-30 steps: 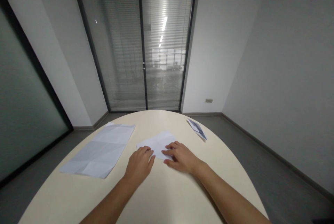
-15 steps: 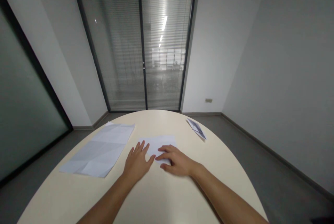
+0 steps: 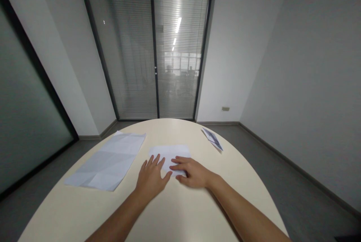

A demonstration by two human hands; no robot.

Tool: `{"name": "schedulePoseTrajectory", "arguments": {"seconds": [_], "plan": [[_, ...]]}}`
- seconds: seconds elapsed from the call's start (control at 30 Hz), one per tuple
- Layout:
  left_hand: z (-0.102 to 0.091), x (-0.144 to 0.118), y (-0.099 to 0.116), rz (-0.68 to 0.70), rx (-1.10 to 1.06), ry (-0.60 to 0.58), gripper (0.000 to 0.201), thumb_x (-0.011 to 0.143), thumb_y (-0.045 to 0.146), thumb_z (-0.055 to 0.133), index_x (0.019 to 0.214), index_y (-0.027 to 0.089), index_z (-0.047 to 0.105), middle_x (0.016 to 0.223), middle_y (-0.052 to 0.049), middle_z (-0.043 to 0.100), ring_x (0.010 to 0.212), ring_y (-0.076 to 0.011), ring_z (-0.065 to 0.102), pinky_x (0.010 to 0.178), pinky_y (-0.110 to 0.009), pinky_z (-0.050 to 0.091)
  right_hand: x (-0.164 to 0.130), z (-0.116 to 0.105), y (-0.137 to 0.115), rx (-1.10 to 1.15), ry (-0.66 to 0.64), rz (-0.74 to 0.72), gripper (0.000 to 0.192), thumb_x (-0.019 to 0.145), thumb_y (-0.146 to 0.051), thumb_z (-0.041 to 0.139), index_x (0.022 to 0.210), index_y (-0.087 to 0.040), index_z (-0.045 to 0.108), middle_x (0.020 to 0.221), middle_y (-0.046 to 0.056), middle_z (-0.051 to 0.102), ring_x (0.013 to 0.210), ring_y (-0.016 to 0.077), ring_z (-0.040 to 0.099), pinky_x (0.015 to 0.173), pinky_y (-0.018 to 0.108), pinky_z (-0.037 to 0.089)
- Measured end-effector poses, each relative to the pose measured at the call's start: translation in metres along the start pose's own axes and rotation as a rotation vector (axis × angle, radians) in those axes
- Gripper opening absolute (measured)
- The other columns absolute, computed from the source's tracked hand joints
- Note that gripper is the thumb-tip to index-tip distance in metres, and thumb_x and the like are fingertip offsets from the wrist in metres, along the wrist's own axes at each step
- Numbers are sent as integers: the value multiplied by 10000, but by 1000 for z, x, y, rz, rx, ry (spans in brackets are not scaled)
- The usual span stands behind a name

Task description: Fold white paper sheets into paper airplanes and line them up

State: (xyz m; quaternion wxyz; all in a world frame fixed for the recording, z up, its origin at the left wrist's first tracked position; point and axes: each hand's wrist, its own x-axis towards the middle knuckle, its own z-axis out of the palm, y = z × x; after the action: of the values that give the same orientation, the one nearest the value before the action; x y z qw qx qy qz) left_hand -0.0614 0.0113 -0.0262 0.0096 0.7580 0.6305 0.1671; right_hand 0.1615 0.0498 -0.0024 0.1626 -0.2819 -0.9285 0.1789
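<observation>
A small white sheet of paper (image 3: 169, 151) lies flat near the middle of the round table. On its near left part rests my left hand (image 3: 152, 178), fingers spread and pointing away from me. My right hand (image 3: 193, 172) lies over the sheet's near right part, its fingers apart and slightly bent, reaching to the left. The two hands are close together but apart, and they hide the sheet's near corners. Neither hand grips anything that I can see.
On the left of the table (image 3: 166, 215) lies a larger creased white sheet (image 3: 108, 163). A folded paper with dark printing (image 3: 212, 139) sits near the right edge. Beyond the table stands a glazed partition with blinds (image 3: 126, 54).
My left hand has shifted slightly right and toward me over the paper. My right hand has moved a little to the right. The other papers lie as before.
</observation>
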Motion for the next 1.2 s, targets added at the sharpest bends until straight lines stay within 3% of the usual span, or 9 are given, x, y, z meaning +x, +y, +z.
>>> {"name": "schedulePoseTrajectory", "arguments": {"seconds": [0.27,0.43,0.8,1.2], "plan": [[12,4,-15,14,-32,-61,657,913,588,482,1478,254,462,1591,-67,350,1478,-418,230,1170,-628,198,-5,-5,8,-42,-50,98,573,876,-457,621,1418,-282,548,1523,107,455,1437,346,355,1158,580,248],[10,5,-17,25,-18,-116,643,933,565,446,1496,256,433,1608,-48,316,1500,-382,185,1188,-598,195,-8,-6,16,-40,-14,92,607,848,-451,657,1399,-211,576,1496,143,479,1426,356,373,1160,536,298],[7,1,-9,-4,49,-103,668,906,570,482,1497,261,437,1605,-64,321,1472,-438,229,1161,-647,198,-4,-10,17,-27,-12,60,549,836,-437,683,1347,-243,629,1471,109,511,1389,319,443,1163,475,333],[13,3,-17,39,18,-107,628,921,522,480,1499,285,425,1611,-49,310,1493,-402,193,1169,-631,200,-5,-15,18,21,-23,104,390,852,-499,665,1156,-268,746,1353,80,626,1328,309,519,1072,424,433]]}}
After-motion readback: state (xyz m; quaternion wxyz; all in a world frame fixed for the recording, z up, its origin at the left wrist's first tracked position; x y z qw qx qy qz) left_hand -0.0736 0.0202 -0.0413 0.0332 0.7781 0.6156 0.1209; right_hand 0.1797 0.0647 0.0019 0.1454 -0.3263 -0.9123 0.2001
